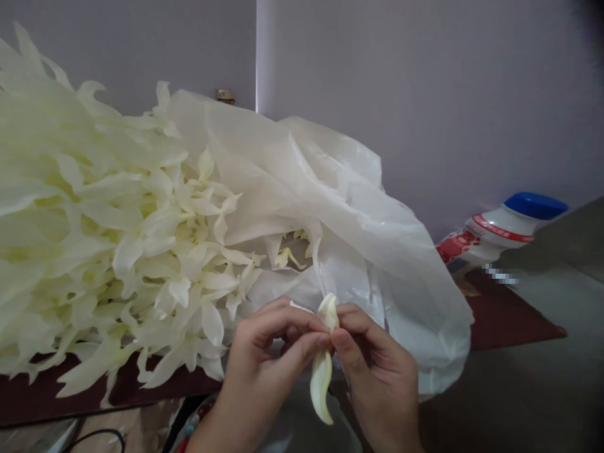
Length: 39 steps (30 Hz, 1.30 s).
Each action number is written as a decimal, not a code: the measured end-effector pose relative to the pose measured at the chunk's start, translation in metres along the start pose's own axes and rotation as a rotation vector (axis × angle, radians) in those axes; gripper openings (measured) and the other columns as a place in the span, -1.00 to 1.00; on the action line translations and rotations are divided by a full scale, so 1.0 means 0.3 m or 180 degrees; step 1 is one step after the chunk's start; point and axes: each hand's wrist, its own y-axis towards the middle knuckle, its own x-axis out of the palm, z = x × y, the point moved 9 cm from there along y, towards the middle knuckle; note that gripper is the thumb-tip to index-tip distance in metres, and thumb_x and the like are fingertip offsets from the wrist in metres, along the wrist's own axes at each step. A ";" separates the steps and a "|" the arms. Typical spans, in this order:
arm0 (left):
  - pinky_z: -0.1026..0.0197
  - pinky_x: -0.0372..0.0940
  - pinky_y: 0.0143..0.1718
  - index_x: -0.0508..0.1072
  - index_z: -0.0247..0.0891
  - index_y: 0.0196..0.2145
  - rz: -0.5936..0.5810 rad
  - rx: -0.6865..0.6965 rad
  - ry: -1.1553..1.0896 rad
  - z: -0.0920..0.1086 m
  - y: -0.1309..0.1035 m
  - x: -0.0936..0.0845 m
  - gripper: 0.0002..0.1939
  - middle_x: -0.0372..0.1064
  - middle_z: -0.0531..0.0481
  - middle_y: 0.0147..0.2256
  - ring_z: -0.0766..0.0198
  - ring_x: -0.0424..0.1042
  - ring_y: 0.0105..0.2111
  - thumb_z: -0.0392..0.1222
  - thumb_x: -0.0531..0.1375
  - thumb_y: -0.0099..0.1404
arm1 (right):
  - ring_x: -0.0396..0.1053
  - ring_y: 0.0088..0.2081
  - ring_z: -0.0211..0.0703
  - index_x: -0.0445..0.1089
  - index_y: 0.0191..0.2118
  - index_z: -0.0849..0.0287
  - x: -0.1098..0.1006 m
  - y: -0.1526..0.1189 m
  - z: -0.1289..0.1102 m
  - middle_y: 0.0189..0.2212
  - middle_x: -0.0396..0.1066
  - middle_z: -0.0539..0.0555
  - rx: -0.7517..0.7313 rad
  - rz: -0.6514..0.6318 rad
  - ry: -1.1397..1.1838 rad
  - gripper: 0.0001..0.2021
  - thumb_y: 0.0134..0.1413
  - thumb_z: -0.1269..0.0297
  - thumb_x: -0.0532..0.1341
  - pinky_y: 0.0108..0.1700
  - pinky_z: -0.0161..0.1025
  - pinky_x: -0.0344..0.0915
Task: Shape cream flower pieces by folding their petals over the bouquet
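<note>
A pale cream artificial flower petal piece (pixel 321 387) hangs between my hands, one curved end pointing up and the other down. My left hand (pixel 278 352) pinches its middle between thumb and forefinger. From the right, my right hand (pixel 375 368) pinches the same spot, its fingertips touching those of the left. A white plastic bag (pixel 401 251) lies crumpled just behind my hands, with a few pale petal pieces (pixel 285 257) visible in its opening. To the left spreads a big heap of cream-white flower petals (pixel 141 239), reaching close to my left hand.
A white bottle (pixel 500 229) with a blue cap leans at the right. The heap and bag rest on a dark red tabletop (pixel 514 314). A small box-like object (pixel 225 95) stands behind the bag near the wall (pixel 425 82). A black cable (pixel 101 433) shows at lower left.
</note>
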 end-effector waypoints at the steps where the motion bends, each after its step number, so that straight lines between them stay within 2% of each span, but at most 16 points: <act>1: 0.41 0.22 -0.53 0.64 -0.24 -0.46 -0.0039 -0.0159 -0.0182 -0.017 0.001 0.002 -0.89 0.43 0.05 -0.51 0.44 0.29 -0.57 -0.23 0.38 0.23 | 0.51 -0.35 -0.17 0.54 -0.34 0.07 0.002 -0.001 0.008 -0.41 0.50 0.01 0.0053 -0.0020 0.0070 -0.87 0.27 0.30 0.31 -0.27 -0.32 0.47; 4: 0.41 0.23 -0.56 0.65 -0.24 -0.46 -0.0144 -0.0402 -0.0470 -0.043 0.001 0.008 -0.89 0.47 0.02 -0.48 0.46 0.28 -0.60 -0.20 0.40 0.21 | 0.50 -0.35 -0.16 0.55 -0.35 0.07 0.006 -0.002 0.023 -0.41 0.51 0.02 0.0158 -0.0049 0.0204 -0.88 0.25 0.28 0.33 -0.27 -0.31 0.47; 12: 0.44 0.26 -0.48 0.62 -0.25 -0.40 -0.0268 -0.0190 -0.0297 -0.030 0.000 0.014 -0.88 0.42 0.05 -0.47 0.47 0.30 -0.53 -0.20 0.34 0.30 | 0.52 -0.31 -0.15 0.56 -0.32 0.03 0.005 -0.008 0.035 -0.38 0.54 0.01 0.0234 -0.0040 0.0378 -0.93 0.23 0.29 0.36 -0.24 -0.31 0.47; 18: 0.43 0.24 -0.53 0.62 -0.26 -0.43 -0.0017 -0.0063 -0.0335 -0.017 -0.007 0.002 -0.89 0.47 0.03 -0.48 0.44 0.29 -0.55 -0.22 0.39 0.24 | 0.48 -0.34 -0.20 0.54 -0.36 0.06 0.015 -0.006 0.025 -0.41 0.48 -0.01 0.0234 -0.0105 0.0405 -0.86 0.26 0.25 0.34 -0.27 -0.35 0.45; 26: 0.50 0.24 -0.54 0.60 -0.29 -0.51 0.0094 -0.0510 -0.0903 -0.052 0.008 0.004 -0.78 0.44 0.05 -0.56 0.50 0.27 -0.59 -0.14 0.51 0.07 | 0.52 -0.32 -0.26 0.53 -0.35 0.06 0.015 -0.003 -0.007 -0.39 0.52 -0.03 -0.0015 -0.0003 0.0177 -0.86 0.27 0.27 0.33 -0.26 -0.43 0.44; 31: 0.52 0.28 -0.55 0.60 -0.27 -0.54 0.0038 -0.0734 -0.1218 -0.070 0.006 0.015 -0.80 0.43 0.08 -0.58 0.52 0.28 -0.62 -0.19 0.53 0.02 | 0.54 -0.32 -0.27 0.53 -0.35 0.07 0.024 0.004 -0.014 -0.39 0.52 -0.04 -0.0116 -0.0051 0.0004 -0.86 0.28 0.27 0.31 -0.26 -0.45 0.44; 35: 0.52 0.28 -0.54 0.62 -0.22 -0.49 0.0165 -0.0333 -0.0799 -0.038 0.004 0.000 -0.91 0.42 0.11 -0.59 0.52 0.28 -0.62 -0.24 0.43 0.15 | 0.52 -0.32 -0.30 0.52 -0.33 0.05 0.031 -0.001 -0.014 -0.39 0.53 -0.06 -0.0101 -0.0098 0.0018 -0.86 0.30 0.28 0.29 -0.24 -0.47 0.43; 39: 0.50 0.31 -0.46 0.62 -0.18 -0.45 0.0705 0.0624 0.0237 0.051 -0.019 -0.040 -0.90 0.46 0.08 -0.51 0.47 0.36 -0.53 -0.33 0.34 0.20 | 0.46 -0.34 -0.32 0.50 -0.29 0.03 0.026 -0.012 -0.015 -0.36 0.52 -0.08 -0.0161 -0.0073 -0.0112 -0.90 0.30 0.30 0.29 -0.24 -0.47 0.42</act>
